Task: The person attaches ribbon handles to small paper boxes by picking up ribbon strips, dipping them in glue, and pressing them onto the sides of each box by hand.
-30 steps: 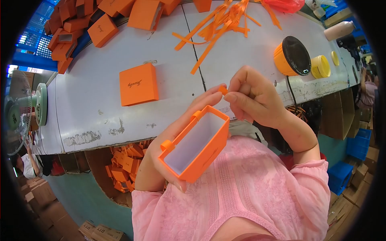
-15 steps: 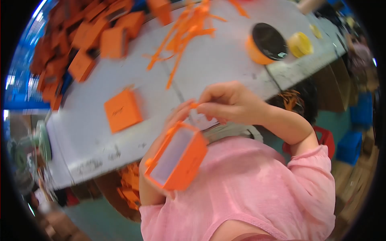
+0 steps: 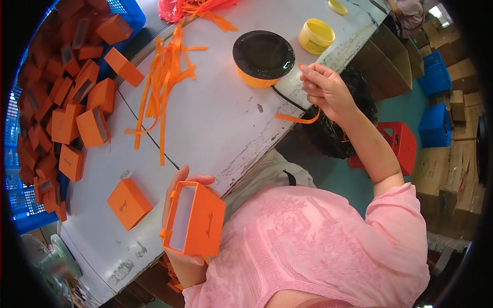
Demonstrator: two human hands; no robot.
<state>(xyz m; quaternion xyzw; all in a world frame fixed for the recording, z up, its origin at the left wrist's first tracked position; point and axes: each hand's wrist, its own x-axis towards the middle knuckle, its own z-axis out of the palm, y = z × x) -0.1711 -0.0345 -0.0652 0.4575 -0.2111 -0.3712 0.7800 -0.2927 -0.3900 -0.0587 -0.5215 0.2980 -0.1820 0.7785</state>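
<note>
My left hand (image 3: 181, 176) is wrapped round an orange box sleeve (image 3: 209, 220), whose pale inside faces up. Dark script is printed on its side, and small orange ribbon ends show at its edges. Out to the right, over the table edge, my right hand (image 3: 331, 95) is closed in a pinch on a strip of orange ribbon (image 3: 303, 121). One end shows at the fingertips and the tail curls below the hand. Left of that hand stands a round device with a black top (image 3: 264, 54), an orange base and a black cord. A closed orange box (image 3: 128, 204) lies left of my left hand.
Loose orange ribbons (image 3: 167, 82) lie across the white table (image 3: 221, 123). Many orange boxes (image 3: 67, 120) are heaped in a blue basket (image 3: 134, 15) at left. A yellow tub (image 3: 316, 36) sits near the edge. Below are a black-lined bin (image 3: 359, 87) and a red stool (image 3: 403, 146).
My right hand has moved from beside the box sleeve out to the right, with the ribbon strip in it. My left hand still holds the sleeve. The view has turned and shifted.
</note>
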